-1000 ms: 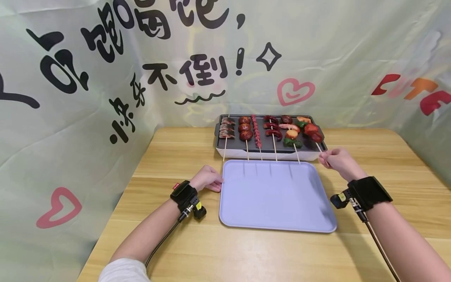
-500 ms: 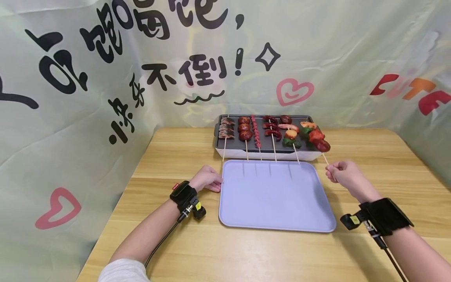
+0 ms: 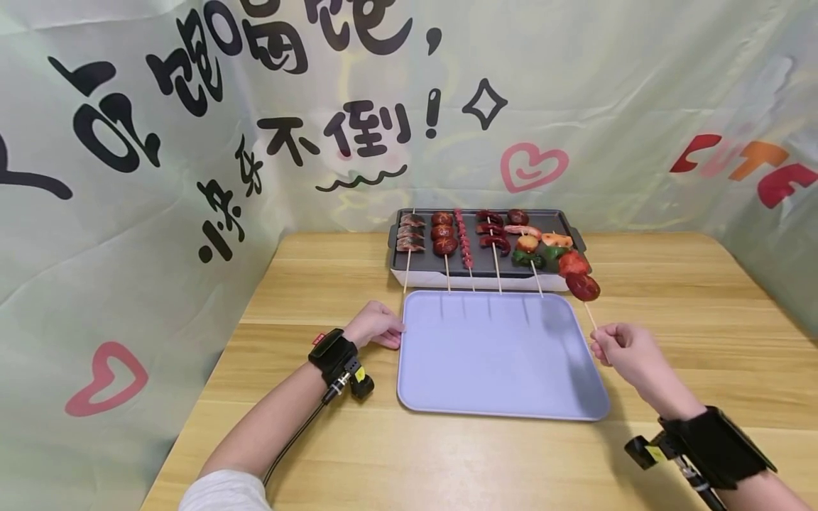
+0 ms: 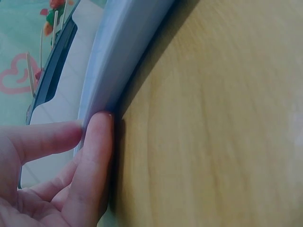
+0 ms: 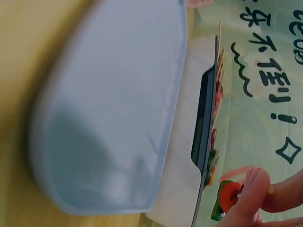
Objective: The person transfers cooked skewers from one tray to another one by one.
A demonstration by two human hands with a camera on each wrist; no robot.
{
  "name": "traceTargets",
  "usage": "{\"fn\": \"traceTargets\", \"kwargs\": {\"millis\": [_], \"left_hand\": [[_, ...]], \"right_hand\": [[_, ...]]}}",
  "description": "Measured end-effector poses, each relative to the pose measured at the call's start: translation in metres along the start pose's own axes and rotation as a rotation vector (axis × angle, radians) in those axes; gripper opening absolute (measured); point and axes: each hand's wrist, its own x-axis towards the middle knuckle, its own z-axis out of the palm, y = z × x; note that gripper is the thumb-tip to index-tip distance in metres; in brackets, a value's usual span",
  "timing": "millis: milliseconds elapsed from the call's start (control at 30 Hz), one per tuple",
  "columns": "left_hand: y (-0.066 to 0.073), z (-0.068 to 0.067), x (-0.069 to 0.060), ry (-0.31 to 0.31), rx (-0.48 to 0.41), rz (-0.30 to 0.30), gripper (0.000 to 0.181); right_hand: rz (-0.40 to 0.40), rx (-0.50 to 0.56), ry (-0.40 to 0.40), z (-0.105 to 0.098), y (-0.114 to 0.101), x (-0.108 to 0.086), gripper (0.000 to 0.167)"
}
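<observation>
My right hand [image 3: 629, 355] pinches the bare stick end of a skewer [image 3: 583, 287]. The skewer is raised and tilted, bearing a dark red piece, a bright red piece, a green piece and an orange piece. It hangs past the grill's right front corner and partly above the lavender tray's far right side. My left hand [image 3: 375, 325] pinches the left rim of the lavender tray [image 3: 498, 362]; the left wrist view shows the thumb [image 4: 52, 139] on one side of the rim and a finger on the other. The right wrist view shows only part of the held skewer.
Behind the tray stands a dark grill pan [image 3: 424, 266] on a white base, with several food skewers lying across it, sticks toward the tray. Both sit on a wooden table [image 3: 319, 277]. A printed cloth [image 3: 383, 71] hangs behind and at both sides.
My right hand has drawn the skewer off the grill pan, moving nearer and slightly right. The skewer's food now reaches past the grill's front edge. My left hand stays on the tray rim.
</observation>
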Motion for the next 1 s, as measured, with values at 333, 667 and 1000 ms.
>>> {"fn": "traceTargets", "kwargs": {"millis": [333, 667, 1000], "left_hand": [[0.002, 0.001, -0.004, -0.008, 0.005, 0.011, 0.011], [-0.001, 0.001, -0.001, 0.006, -0.005, 0.004, 0.008], [0.0, 0.001, -0.002, 0.015, 0.001, 0.001, 0.01]], "right_hand": [[0.033, -0.035, 0.072, 0.015, 0.011, -0.031, 0.029], [0.028, -0.002, 0.194, 0.036, 0.024, -0.058, 0.017], [0.056, 0.018, 0.211, 0.05, 0.032, -0.068, 0.012]]}}
